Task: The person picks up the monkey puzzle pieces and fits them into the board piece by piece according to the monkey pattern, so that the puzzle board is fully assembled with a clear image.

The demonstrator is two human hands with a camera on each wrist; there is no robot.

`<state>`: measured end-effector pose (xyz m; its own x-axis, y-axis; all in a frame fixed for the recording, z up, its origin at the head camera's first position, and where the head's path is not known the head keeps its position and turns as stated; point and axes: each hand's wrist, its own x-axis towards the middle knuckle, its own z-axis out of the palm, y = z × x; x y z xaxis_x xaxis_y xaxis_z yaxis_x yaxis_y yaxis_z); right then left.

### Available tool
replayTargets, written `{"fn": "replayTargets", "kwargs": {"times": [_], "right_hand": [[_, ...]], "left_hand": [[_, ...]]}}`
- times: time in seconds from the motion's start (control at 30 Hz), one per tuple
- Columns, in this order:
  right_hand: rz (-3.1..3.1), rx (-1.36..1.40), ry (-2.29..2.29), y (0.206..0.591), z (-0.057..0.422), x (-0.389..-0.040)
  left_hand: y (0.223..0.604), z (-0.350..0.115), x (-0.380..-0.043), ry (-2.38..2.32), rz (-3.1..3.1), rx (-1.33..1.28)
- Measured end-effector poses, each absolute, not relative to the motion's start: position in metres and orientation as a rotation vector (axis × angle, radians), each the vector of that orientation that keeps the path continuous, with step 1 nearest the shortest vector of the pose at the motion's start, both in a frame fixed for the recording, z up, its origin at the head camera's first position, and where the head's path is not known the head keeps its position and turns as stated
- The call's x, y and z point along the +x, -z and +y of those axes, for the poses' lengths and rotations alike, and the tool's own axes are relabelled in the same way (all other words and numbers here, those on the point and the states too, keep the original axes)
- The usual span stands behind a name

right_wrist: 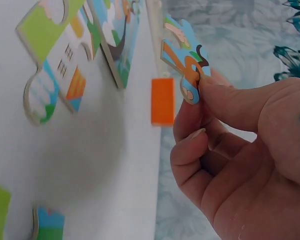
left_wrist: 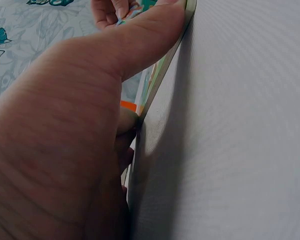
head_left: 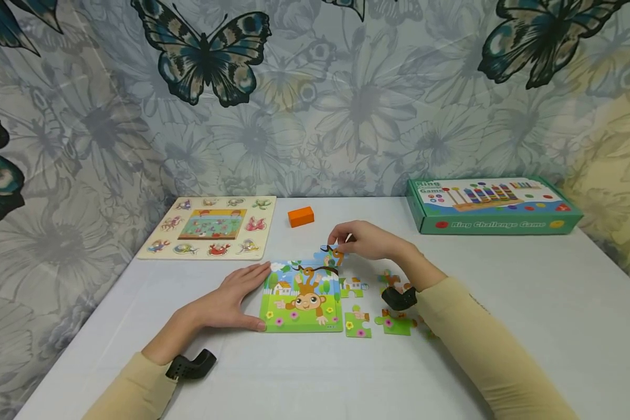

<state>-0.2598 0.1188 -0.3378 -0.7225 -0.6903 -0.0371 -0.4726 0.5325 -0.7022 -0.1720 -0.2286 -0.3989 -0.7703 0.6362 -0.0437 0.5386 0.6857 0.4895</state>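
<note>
My right hand pinches a jigsaw piece between thumb and fingers, above the upper right corner of a monkey puzzle board. Blue sky, a dark branch and an orange tail show on that piece. On the board, a monkey hangs over green grass. Against the board's left edge rests my left hand, its fingers stretched out and its thumb at the lower left corner. Loose pieces lie right of the board: a house piece, a green flower piece and another green piece. My right wrist partly hides others.
A sea-animal peg board lies at the back left. Behind the puzzle board is an orange block. A green Ring Challenge Game box stands at the back right, before the butterfly-patterned backdrop.
</note>
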Motion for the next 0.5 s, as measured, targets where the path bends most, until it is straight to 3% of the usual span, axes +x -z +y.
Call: {"fn": "replayTargets", "kwargs": {"times": [0.5], "right_hand": [[2.394,-1.066,0.879,0.349,0.068,-0.261]], "left_hand": [[0.397,-0.228,-0.170,-0.671,2.696,0.950]]}}
